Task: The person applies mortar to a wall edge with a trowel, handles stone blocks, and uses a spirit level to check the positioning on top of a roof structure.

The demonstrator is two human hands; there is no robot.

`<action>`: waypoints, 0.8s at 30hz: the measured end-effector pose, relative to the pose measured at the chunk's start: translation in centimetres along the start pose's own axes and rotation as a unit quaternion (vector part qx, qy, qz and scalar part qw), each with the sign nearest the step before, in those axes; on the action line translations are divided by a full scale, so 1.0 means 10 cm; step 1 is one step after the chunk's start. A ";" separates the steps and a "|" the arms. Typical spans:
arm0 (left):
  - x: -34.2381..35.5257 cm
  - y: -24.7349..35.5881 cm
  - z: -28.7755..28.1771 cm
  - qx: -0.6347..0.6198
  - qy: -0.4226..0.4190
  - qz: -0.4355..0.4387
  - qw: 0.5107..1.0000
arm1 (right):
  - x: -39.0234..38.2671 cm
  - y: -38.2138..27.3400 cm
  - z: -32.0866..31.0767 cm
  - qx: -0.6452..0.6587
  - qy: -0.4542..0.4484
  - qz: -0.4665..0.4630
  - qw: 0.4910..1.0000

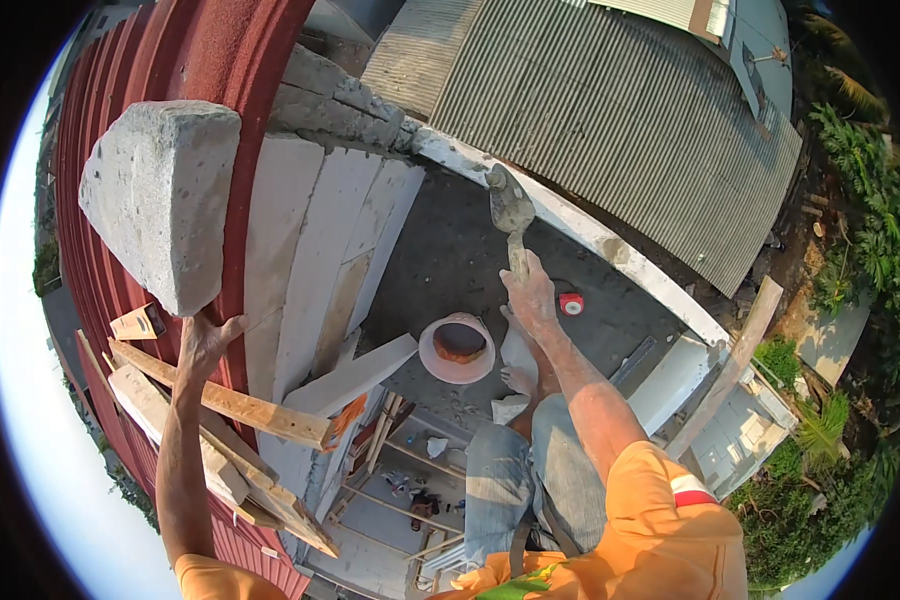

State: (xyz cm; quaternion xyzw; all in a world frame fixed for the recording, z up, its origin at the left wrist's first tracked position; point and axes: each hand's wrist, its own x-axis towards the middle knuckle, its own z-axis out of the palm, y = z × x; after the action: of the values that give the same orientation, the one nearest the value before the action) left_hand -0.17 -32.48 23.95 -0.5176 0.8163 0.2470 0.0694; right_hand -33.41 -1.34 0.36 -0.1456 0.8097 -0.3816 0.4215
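1. Grey, pitted block, probably concrete, at the left in front of the red ribbed roof; its flat faces meet in a slanted, wedge-like shape with worn edges.
2. It should handle stiff and fairly weighty, rough rather than slippery, perhaps crumbly at the corners; a broad palm under a flat face looks the safest hold.
3. Left grip: at the block's narrow lower end, thumb spread sideways, fingers hidden; I cannot tell how far they close.
4. Right grip: closed round the handle of a trowel, likely light and rigid; its metal blade is crusted.
5. Pale pink, round bucket, probably plastic, on the dark, gritty floor.
6. Rough wooden beams beside the left forearm.
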 end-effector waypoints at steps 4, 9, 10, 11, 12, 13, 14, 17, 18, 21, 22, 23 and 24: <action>0.00 0.03 0.13 0.016 0.018 -0.022 0.999 | 0.32 0.02 0.40 -0.033 0.027 -0.041 0.998; 0.01 -0.04 0.19 -0.037 0.023 -0.079 0.996 | 0.81 0.00 0.98 -0.072 0.028 -0.056 0.995; -0.02 -0.18 0.15 -0.017 0.028 -0.086 0.996 | 0.88 -0.06 1.11 -0.075 0.011 -0.046 0.996; -0.04 -0.13 0.15 -0.012 0.026 -0.090 0.996 | 0.95 -0.10 1.23 -0.081 -0.004 -0.037 0.996; -0.03 0.00 0.19 -0.012 0.024 -0.111 0.993 | 1.02 -0.08 1.32 -0.093 -0.009 -0.040 0.995; -0.03 0.05 0.24 -0.012 0.022 -0.133 0.991 | 1.10 -0.06 1.41 -0.093 -0.010 -0.038 0.995; -0.05 -0.01 0.25 -0.016 0.039 -0.125 0.991 | 1.15 -0.07 1.53 -0.100 -0.005 -0.036 0.994; -0.09 -0.04 0.23 -0.063 0.018 -0.152 0.986 | 1.27 -0.07 1.82 -0.107 -0.001 -0.030 0.994; -0.10 -0.05 0.23 -0.055 0.030 -0.140 0.988 | 1.30 -0.07 1.91 -0.111 0.000 -0.026 0.994; -0.10 0.07 0.22 -0.050 0.017 -0.136 0.989 | 1.35 -0.06 2.15 -0.110 0.004 -0.006 0.994; -0.11 0.15 0.21 -0.047 0.015 -0.139 0.989 | 1.34 -0.05 2.22 -0.109 0.001 -0.003 0.994; -0.12 0.23 0.20 -0.006 0.013 -0.188 0.982 | 1.34 -0.04 2.29 -0.114 0.007 -0.012 0.993; -0.11 0.28 0.20 0.034 0.011 -0.236 0.971 | 1.33 -0.03 2.36 -0.120 0.015 -0.020 0.992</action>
State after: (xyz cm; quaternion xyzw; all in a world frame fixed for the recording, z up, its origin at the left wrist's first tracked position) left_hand -2.43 -29.66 23.61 -0.6954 0.6799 0.1902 0.1344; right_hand -22.76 -20.61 -15.39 -0.2056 0.8526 -0.2922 0.3813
